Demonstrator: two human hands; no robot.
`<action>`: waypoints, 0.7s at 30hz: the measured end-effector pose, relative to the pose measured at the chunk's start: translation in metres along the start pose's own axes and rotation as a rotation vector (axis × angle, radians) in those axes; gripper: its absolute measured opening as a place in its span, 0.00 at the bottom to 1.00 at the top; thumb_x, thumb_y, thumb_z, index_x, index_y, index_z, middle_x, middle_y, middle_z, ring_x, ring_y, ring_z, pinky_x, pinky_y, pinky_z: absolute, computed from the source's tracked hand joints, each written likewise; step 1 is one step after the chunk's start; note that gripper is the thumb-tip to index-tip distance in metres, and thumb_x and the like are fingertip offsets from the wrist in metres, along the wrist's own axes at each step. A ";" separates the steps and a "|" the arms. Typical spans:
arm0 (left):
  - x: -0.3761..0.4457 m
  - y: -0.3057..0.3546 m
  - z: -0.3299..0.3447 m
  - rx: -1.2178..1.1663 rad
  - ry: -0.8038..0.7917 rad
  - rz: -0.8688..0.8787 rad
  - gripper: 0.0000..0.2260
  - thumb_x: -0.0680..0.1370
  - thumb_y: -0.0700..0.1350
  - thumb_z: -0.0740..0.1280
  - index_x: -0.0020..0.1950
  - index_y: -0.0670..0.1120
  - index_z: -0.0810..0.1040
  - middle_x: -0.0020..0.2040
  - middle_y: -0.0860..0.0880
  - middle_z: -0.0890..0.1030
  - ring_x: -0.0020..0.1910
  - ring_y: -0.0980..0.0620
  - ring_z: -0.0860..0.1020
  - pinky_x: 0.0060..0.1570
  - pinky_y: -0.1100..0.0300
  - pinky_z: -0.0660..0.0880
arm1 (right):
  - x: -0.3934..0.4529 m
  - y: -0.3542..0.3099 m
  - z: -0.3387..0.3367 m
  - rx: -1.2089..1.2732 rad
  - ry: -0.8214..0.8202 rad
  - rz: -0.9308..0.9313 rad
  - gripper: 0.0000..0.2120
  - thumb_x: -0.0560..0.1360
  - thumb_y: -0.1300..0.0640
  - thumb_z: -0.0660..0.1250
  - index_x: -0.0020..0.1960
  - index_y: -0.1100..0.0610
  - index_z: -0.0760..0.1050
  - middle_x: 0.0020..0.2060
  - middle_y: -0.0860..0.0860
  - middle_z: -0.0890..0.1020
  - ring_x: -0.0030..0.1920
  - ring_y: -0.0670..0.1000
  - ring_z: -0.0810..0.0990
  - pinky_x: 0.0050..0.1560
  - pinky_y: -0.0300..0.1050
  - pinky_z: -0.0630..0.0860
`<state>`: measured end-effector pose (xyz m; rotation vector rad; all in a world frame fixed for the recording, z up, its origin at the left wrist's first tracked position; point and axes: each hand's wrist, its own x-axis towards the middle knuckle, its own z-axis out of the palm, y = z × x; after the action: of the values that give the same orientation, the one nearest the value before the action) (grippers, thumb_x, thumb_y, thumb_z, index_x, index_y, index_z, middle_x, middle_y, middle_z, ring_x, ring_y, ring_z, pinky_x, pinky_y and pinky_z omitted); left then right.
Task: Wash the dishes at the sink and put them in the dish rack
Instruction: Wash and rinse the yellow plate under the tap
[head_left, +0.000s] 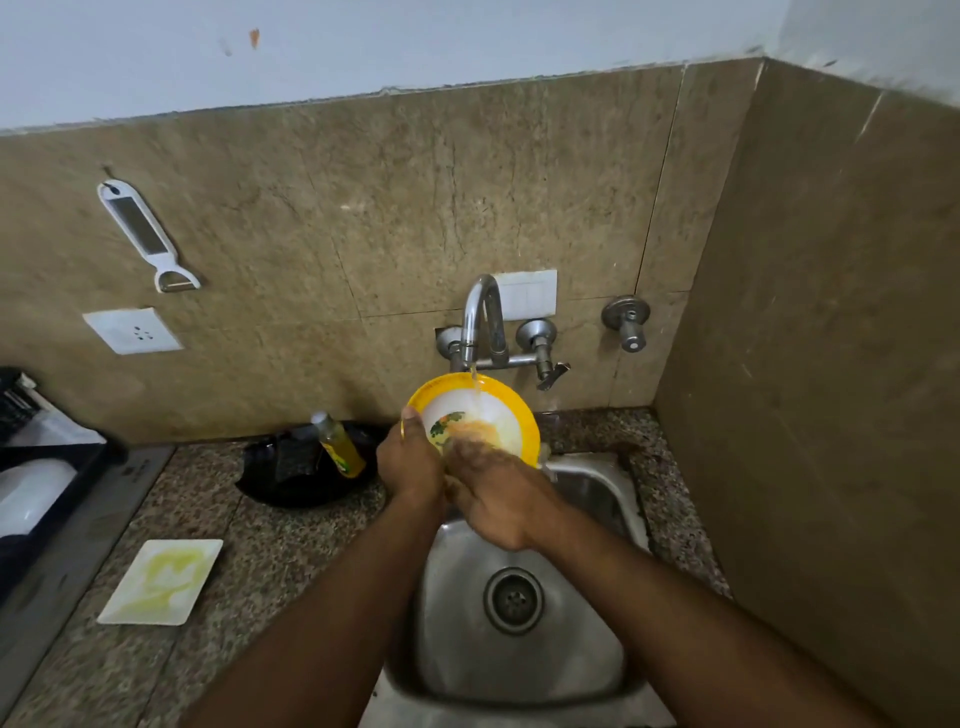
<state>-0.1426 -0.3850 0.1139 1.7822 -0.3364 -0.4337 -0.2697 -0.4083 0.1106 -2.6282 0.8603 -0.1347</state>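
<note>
A round plate (498, 400) with a yellow rim and a white, flower-printed middle is tilted under the running tap (480, 317), over the steel sink (467, 644). My left hand (408, 460) grips the plate's left edge, thumb on the rim. My right hand (498, 493) lies across the plate's lower face, its fingers pressed on the wet surface; I cannot tell whether it holds a sponge. Water streams onto the plate's middle. The dish rack (31, 467) is at the far left edge, partly cut off.
A white square plate (161, 582) smeared with green-yellow soap lies on the granite counter at left. Behind it a black tray (306, 467) holds a yellow soap bottle (337, 441) and a dark scrubber. A peeler (143, 231) and a socket are on the wall.
</note>
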 end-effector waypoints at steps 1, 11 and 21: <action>-0.002 -0.001 -0.001 0.004 0.014 -0.009 0.22 0.85 0.57 0.59 0.56 0.41 0.84 0.54 0.39 0.84 0.55 0.37 0.81 0.58 0.42 0.79 | -0.005 -0.002 0.001 -0.026 -0.010 0.008 0.31 0.85 0.42 0.46 0.82 0.57 0.57 0.81 0.57 0.60 0.81 0.56 0.57 0.80 0.54 0.57; -0.016 0.001 0.005 0.155 0.133 0.282 0.21 0.85 0.58 0.58 0.59 0.45 0.84 0.51 0.41 0.86 0.52 0.37 0.82 0.48 0.48 0.77 | 0.010 -0.006 0.003 -0.199 -0.117 0.246 0.33 0.83 0.40 0.40 0.80 0.57 0.61 0.79 0.58 0.64 0.80 0.55 0.60 0.75 0.74 0.40; -0.009 -0.018 -0.002 0.274 0.026 0.295 0.18 0.86 0.55 0.58 0.56 0.45 0.82 0.50 0.41 0.85 0.51 0.36 0.81 0.48 0.48 0.77 | 0.012 0.017 0.026 -0.285 -0.152 0.320 0.34 0.82 0.41 0.39 0.84 0.56 0.47 0.84 0.50 0.45 0.82 0.50 0.36 0.76 0.70 0.36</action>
<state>-0.1496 -0.3749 0.0982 1.9617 -0.6560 -0.1591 -0.2643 -0.4197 0.0804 -2.6628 1.3116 0.2885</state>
